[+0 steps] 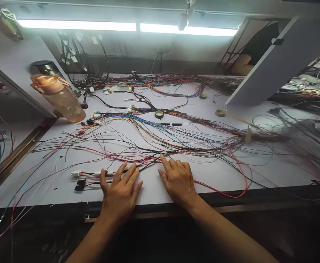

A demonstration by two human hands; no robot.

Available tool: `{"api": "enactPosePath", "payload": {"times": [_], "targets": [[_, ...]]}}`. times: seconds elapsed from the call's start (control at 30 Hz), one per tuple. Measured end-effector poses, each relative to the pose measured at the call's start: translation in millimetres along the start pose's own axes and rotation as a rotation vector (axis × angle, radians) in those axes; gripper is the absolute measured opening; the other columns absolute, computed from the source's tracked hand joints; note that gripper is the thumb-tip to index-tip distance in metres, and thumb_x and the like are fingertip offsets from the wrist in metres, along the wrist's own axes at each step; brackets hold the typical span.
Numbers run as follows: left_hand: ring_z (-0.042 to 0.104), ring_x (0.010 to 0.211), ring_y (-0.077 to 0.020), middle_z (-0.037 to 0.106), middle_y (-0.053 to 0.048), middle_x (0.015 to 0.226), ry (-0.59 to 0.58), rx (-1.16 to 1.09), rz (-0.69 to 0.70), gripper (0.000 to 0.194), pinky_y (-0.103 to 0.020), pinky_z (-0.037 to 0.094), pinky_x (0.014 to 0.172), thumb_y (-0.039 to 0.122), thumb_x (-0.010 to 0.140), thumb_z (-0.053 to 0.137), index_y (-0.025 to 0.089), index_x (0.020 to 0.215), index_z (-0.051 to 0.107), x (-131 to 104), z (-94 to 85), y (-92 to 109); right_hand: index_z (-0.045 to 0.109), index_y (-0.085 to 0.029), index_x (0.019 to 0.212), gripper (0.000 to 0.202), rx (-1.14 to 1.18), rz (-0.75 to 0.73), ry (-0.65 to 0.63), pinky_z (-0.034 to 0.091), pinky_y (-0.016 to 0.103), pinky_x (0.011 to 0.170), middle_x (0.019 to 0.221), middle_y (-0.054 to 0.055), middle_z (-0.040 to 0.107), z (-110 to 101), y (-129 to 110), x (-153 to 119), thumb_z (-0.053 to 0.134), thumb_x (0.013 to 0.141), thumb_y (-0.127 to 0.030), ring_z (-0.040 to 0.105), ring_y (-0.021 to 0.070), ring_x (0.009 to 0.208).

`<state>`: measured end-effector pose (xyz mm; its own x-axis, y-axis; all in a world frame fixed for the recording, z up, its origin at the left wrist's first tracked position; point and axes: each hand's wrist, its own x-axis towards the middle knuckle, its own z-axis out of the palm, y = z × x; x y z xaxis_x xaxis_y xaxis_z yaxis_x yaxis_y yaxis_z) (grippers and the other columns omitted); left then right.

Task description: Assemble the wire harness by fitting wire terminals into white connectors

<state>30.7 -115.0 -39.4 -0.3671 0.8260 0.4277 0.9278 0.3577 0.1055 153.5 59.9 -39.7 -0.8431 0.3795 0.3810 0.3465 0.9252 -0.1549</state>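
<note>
My left hand (120, 188) lies with its fingers spread over a black-sleeved cable branch near the table's front edge. Left of its fingertips, that branch ends in a white connector (76, 174) and a black connector (80, 185). My right hand (177, 179) rests on the white table, index finger stretched to the spot where the black branch meets red and black wires (149, 159). Its thumb stands apart and its other fingers are bent, with nothing visible in them. Beyond both hands the wire harness (192, 146) runs from left to right.
A drink bottle (63, 98) stands at the left. Tape rolls (159, 114) lie among more wire bundles (160, 80) at the back. A slanted white panel (264, 65) rises on the right, with a person's arm (242, 65) behind it. Loose wires hang over the front left edge.
</note>
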Motion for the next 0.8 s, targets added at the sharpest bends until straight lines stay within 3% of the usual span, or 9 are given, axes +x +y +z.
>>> {"api": "enactPosePath", "payload": {"times": [0.43, 0.5, 0.57, 0.67, 0.8], "targets": [[0.043, 0.128, -0.0366, 0.060, -0.007, 0.128, 0.020, -0.011, -0.018, 0.034, -0.069, -0.007, 0.105, 0.029, 0.095, 0.050, 0.027, 0.129, 0.053, 4, -5.5, 4, 0.054, -0.018, 0.130, 0.042, -0.004, 0.048, -0.044, 0.028, 0.041, 0.075, 0.092, 0.009, 0.062, -1, -2, 3, 0.051, 0.094, -0.038, 0.047, 0.0225, 0.084], [0.046, 0.125, -0.0354, 0.061, -0.006, 0.126, 0.028, -0.011, -0.033, 0.031, -0.067, -0.001, 0.107, 0.028, 0.095, 0.051, 0.027, 0.126, 0.054, 5, -5.8, 2, 0.054, -0.018, 0.130, 0.042, 0.005, 0.052, -0.034, 0.028, 0.041, 0.075, 0.092, 0.009, 0.062, 0, -2, 2, 0.050, 0.094, -0.038, 0.047, 0.0225, 0.084], [0.054, 0.113, -0.0314, 0.064, -0.006, 0.121, 0.029, -0.032, -0.017, 0.029, -0.060, 0.015, 0.106, 0.027, 0.094, 0.052, 0.026, 0.123, 0.055, 9, -4.2, -3, 0.055, -0.019, 0.130, 0.040, 0.017, 0.058, -0.023, 0.028, 0.041, 0.076, 0.092, 0.009, 0.063, 1, -2, 2, 0.050, 0.094, -0.036, 0.047, 0.0221, 0.084], [0.058, 0.092, -0.0248, 0.066, -0.008, 0.105, 0.000, -0.098, 0.043, 0.027, -0.043, 0.039, 0.088, 0.026, 0.095, 0.051, 0.020, 0.120, 0.055, 18, 1.7, -15, 0.055, -0.020, 0.130, 0.037, 0.051, 0.046, 0.000, 0.028, 0.039, 0.078, 0.093, 0.007, 0.064, -1, 0, 2, 0.049, 0.095, -0.032, 0.049, 0.0203, 0.084], [0.054, 0.079, -0.0231, 0.059, -0.007, 0.084, -0.088, -0.100, 0.056, 0.016, -0.036, 0.042, 0.071, 0.024, 0.096, 0.045, 0.017, 0.095, 0.060, 30, 7.9, -26, 0.056, -0.019, 0.128, 0.034, 0.111, 0.055, 0.108, 0.028, 0.037, 0.079, 0.090, 0.006, 0.066, -8, 5, 5, 0.047, 0.096, -0.026, 0.051, 0.0176, 0.081]]}}
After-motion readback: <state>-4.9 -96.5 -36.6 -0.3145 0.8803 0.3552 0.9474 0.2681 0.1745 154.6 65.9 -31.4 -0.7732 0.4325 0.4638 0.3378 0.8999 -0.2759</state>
